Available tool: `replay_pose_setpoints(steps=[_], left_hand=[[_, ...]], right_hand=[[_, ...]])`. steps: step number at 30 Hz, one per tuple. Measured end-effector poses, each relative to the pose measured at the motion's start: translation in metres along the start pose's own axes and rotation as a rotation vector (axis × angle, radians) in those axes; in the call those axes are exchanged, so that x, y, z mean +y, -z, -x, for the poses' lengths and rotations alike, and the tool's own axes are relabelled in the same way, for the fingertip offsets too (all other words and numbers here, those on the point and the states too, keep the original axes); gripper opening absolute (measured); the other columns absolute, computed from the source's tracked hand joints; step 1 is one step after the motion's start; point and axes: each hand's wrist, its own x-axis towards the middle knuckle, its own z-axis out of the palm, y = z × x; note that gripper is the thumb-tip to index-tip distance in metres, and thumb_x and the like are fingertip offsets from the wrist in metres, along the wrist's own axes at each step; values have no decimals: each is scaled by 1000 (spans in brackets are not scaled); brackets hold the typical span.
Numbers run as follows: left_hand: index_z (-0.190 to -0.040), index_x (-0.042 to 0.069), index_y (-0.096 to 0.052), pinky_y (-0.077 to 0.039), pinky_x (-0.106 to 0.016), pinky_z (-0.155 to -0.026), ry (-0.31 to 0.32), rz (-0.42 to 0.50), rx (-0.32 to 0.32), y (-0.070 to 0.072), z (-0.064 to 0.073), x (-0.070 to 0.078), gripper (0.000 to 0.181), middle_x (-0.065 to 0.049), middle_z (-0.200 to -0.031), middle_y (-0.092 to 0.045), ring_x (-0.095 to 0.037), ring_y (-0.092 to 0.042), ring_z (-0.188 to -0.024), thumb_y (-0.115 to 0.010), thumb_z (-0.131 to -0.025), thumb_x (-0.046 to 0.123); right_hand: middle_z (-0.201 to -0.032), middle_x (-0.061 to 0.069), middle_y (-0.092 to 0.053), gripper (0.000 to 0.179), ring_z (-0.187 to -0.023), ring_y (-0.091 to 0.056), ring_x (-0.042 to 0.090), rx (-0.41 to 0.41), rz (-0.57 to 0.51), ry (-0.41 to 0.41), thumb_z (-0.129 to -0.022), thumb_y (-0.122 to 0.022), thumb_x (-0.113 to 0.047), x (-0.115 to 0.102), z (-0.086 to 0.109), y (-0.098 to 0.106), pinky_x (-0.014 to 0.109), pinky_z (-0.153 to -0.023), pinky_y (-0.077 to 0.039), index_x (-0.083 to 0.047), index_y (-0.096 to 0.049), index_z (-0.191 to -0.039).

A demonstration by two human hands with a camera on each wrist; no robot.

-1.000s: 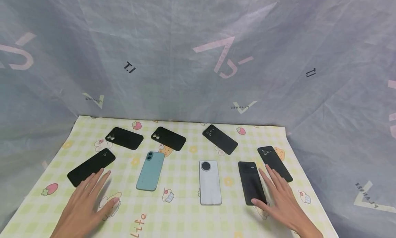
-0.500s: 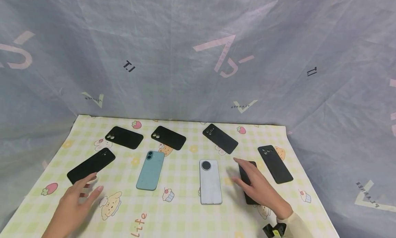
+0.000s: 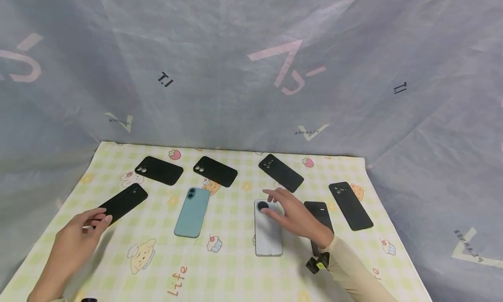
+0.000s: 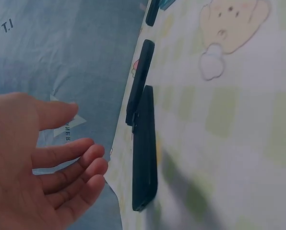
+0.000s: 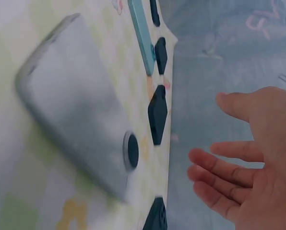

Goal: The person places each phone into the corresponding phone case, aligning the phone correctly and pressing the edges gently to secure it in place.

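Note:
My left hand [image 3: 74,241] is over the near end of a black phone [image 3: 126,200] at the table's left side. Its fingers are loosely bent and overlap the phone in the head view. The left wrist view shows them apart from the phone [image 4: 145,158], with nothing between them. My right hand [image 3: 292,212] hovers above a white phone [image 3: 269,241], near its round dark camera. Relaxed fingers and thumb stand apart there, holding nothing, as the right wrist view also shows. Beneath my right wrist a second black phone [image 3: 320,212] is partly hidden.
A teal phone [image 3: 192,212] lies between the hands. Black phone cases with camera cutouts lie farther back: one case [image 3: 160,171] at left, another case [image 3: 216,172] beside it, a third case [image 3: 281,173], and a case [image 3: 351,207] at right. A grey curtain [image 3: 220,75] hangs behind the table.
My right hand has moved left from the black phone at right to above the white phone. My left hand drew back, then came over the left black phone's near end with fingers more bent.

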Motion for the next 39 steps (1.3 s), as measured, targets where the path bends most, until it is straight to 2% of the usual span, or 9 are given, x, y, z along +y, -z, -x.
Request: replay_pose_setpoints(steps=[3, 4, 8, 14, 18, 24, 32, 36, 39], left_hand=[[-138, -9, -61, -43, -18, -69, 3, -20, -8, 3, -9, 0, 50, -25, -117, -67, -28, -62, -97, -61, -111, 34], [-137, -10, -61, -43, -19, -69, 1, -24, -11, 3, -12, -1, 50, -25, -117, -67, -33, -62, -98, -61, -111, 33], [-137, -9, -61, -43, -24, -72, -16, -40, -20, 7, -22, -6, 48, -26, -117, -66, -38, -62, -101, -62, -111, 30], [-139, -10, -58, -48, -56, -78, 2, -73, -64, 9, -31, -13, 52, -33, -124, -62, -48, -60, -103, -61, -111, 33], [-140, -12, -56, -46, -66, -83, -22, -96, -91, 10, -35, -19, 56, -40, -132, -56, -55, -55, -109, -60, -111, 36], [-145, -12, -51, -44, -71, -86, -1, -117, -139, 14, -43, -26, 63, -42, -139, -47, -60, -48, -116, -57, -112, 42], [-145, -11, -51, -43, -73, -86, -14, -145, -178, 17, -55, -29, 64, -42, -141, -47, -63, -45, -122, -57, -112, 43], [-146, -11, -51, -43, -74, -87, -8, -155, -219, 18, -62, -29, 66, -43, -143, -46, -65, -45, -124, -56, -112, 46], [-147, -12, -49, -44, -74, -87, -14, -166, -249, 18, -67, -29, 68, -44, -142, -46, -64, -46, -122, -55, -112, 46]], right_hand=[[-114, 8, -69, 50, -105, -66, 26, -26, -24, -5, -105, -74, -33, -3, -17, -7, 43, -90, -57, -9, -63, -147], [-114, 8, -69, 49, -104, -67, 26, -37, -36, -9, -105, -73, -33, -5, -23, -10, 41, -85, -56, -9, -63, -147], [-113, 7, -71, 44, -102, -67, 21, -73, -90, -10, -107, -70, -32, -9, -47, -22, 36, -82, -56, -8, -65, -144], [-105, 2, -69, 40, -95, -65, 20, -125, -123, 14, -107, -69, -29, -21, -73, -37, 33, -79, -54, -3, -68, -138], [-106, 3, -69, 43, -93, -64, 22, -176, -122, 44, -109, -68, -31, -28, -91, -47, 30, -76, -52, -1, -67, -140], [-112, 9, -68, 46, -99, -66, 30, -247, -138, 64, -110, -66, -30, -46, -120, -61, 30, -78, -51, 1, -65, -143], [-119, 10, -69, 42, -103, -66, 19, -279, -92, 156, -109, -66, -28, -65, -153, -82, 22, -83, -53, 0, -67, -141], [-128, 14, -69, 44, -110, -66, 21, -291, -107, 168, -110, -64, -31, -71, -172, -91, 21, -85, -54, -1, -67, -142], [-131, 12, -68, 45, -115, -66, 21, -303, -114, 145, -110, -64, -32, -74, -186, -97, 22, -90, -54, -2, -66, -143]])
